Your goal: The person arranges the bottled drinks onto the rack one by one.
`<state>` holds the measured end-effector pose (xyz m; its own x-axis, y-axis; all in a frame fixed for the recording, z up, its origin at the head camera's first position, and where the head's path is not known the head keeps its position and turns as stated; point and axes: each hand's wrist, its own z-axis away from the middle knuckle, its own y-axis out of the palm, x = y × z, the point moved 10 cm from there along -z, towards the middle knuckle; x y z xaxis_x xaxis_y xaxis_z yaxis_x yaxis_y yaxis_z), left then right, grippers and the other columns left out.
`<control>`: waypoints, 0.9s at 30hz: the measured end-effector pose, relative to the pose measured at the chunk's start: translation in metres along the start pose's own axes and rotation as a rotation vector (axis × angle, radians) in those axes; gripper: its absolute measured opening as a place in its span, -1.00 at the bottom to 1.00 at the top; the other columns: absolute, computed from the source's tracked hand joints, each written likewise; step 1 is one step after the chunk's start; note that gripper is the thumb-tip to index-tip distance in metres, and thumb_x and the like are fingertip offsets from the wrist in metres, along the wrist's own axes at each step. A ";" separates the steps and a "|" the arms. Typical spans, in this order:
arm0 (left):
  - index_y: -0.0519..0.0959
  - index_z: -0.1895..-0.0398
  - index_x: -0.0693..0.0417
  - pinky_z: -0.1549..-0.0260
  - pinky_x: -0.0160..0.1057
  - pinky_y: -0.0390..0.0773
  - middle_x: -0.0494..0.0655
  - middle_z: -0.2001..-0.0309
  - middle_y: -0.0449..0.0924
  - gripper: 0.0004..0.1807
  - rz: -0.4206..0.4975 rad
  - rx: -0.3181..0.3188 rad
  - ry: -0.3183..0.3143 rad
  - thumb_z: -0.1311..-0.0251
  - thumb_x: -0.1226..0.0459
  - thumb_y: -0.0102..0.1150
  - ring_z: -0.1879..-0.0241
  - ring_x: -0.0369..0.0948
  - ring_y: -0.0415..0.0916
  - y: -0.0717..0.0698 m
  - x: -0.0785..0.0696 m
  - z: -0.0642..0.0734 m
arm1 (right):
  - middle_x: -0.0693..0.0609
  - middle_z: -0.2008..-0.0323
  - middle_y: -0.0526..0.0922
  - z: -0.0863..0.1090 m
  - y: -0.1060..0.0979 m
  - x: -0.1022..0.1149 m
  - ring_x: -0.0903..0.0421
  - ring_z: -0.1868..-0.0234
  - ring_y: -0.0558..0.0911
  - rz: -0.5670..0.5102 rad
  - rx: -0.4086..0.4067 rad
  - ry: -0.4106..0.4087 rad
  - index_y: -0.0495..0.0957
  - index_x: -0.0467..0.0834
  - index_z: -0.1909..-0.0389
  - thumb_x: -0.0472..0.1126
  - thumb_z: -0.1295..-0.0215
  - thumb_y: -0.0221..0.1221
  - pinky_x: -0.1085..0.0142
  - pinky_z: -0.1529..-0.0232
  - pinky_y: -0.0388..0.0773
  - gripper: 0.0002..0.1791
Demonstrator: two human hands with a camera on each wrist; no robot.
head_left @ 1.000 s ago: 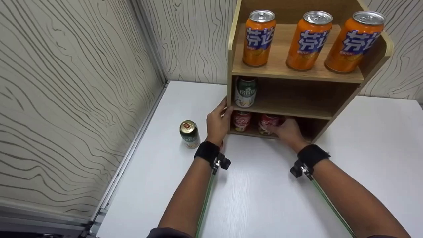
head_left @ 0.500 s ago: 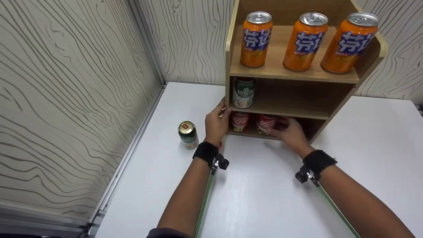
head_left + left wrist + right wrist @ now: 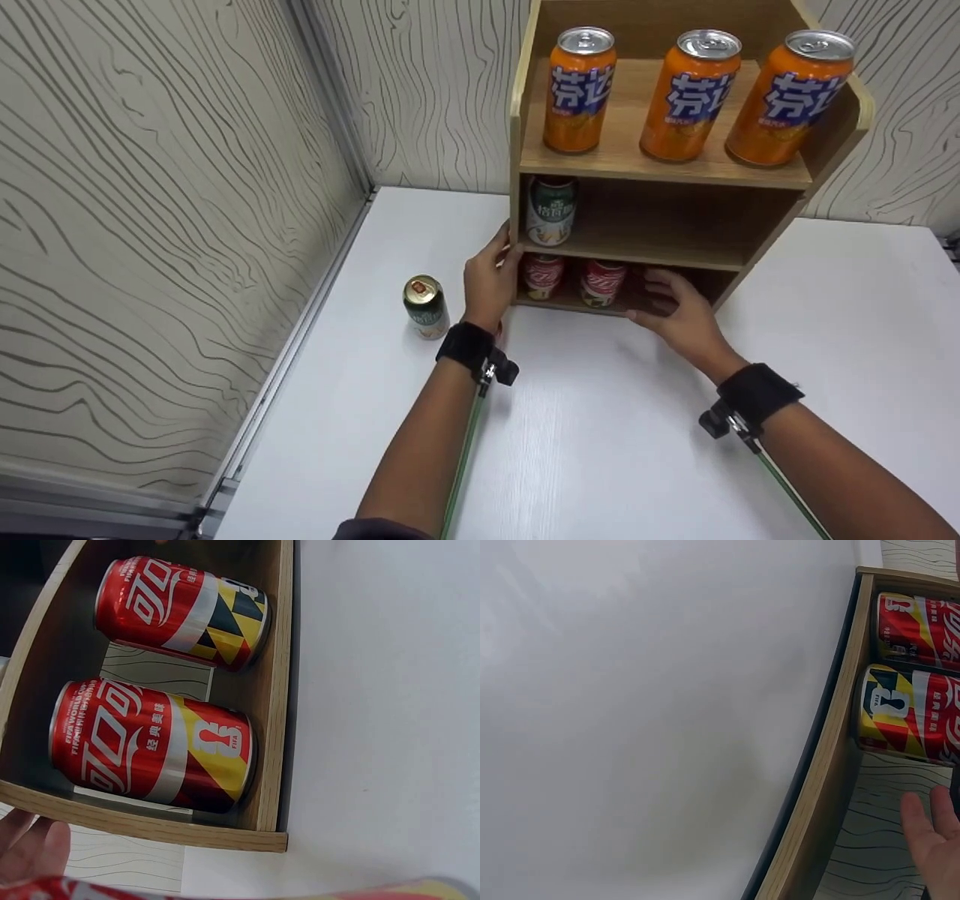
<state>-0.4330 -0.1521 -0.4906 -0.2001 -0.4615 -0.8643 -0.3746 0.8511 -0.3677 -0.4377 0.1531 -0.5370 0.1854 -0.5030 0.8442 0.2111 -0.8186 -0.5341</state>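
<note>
Two red cola cans stand in the bottom compartment of the wooden shelf (image 3: 675,259): the left cola can (image 3: 542,276) and the right cola can (image 3: 602,283). My right hand (image 3: 686,315) is just right of the right can, apart from it, its fingers spread and holding nothing. The right wrist view shows the gap between the fingertips (image 3: 913,804) and that can. My left hand (image 3: 489,285) rests against the shelf's left side panel. Its fingertips (image 3: 54,846) touch the panel's outer face in the left wrist view.
Another red can (image 3: 247,894) is partly hidden by my left wrist. A green-and-white can (image 3: 425,307) stands left of it on the white table (image 3: 585,435). One green can (image 3: 551,211) occupies the middle shelf; three orange soda cans (image 3: 686,97) stand on top.
My right hand has let go of the right cola can and drawn back to the right, its fingers opening. The left hand stays against the shelf side.
</note>
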 end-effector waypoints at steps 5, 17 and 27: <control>0.47 -0.49 0.02 -0.18 -0.23 0.73 0.05 -0.31 0.67 -0.47 0.001 -0.006 0.012 -0.51 0.20 0.20 -0.22 -0.05 0.71 0.000 -0.001 0.001 | -0.26 -0.45 0.45 0.019 -0.010 0.000 -0.22 -0.46 0.50 0.044 -0.052 -0.014 0.30 -0.21 -0.52 -0.04 -0.32 0.46 0.49 -0.37 0.51 -0.15; 0.45 -0.51 0.01 -0.18 -0.22 0.73 0.04 -0.37 0.61 -0.46 -0.004 0.007 0.008 -0.53 0.17 0.17 -0.21 -0.03 0.72 -0.001 -0.002 0.000 | -0.17 -0.37 0.48 0.048 -0.065 0.001 0.62 -0.20 0.39 0.031 -0.269 -0.063 0.33 -0.25 -0.49 -0.24 -0.28 0.47 0.80 -0.18 0.45 -0.19; 0.45 -0.51 -0.03 -0.18 -0.20 0.74 0.05 -0.35 0.63 -0.47 0.017 0.004 -0.010 -0.53 0.17 0.18 -0.21 -0.03 0.72 0.000 0.001 0.000 | 0.41 -0.10 0.55 0.056 -0.115 -0.015 0.49 -0.18 0.54 -0.135 -0.540 -0.009 0.43 -0.17 -0.41 -0.46 -0.22 0.43 0.69 -0.17 0.55 -0.27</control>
<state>-0.4327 -0.1528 -0.4915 -0.1969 -0.4447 -0.8738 -0.3680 0.8596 -0.3545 -0.4110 0.2706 -0.4909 0.1993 -0.3837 0.9017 -0.2880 -0.9024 -0.3203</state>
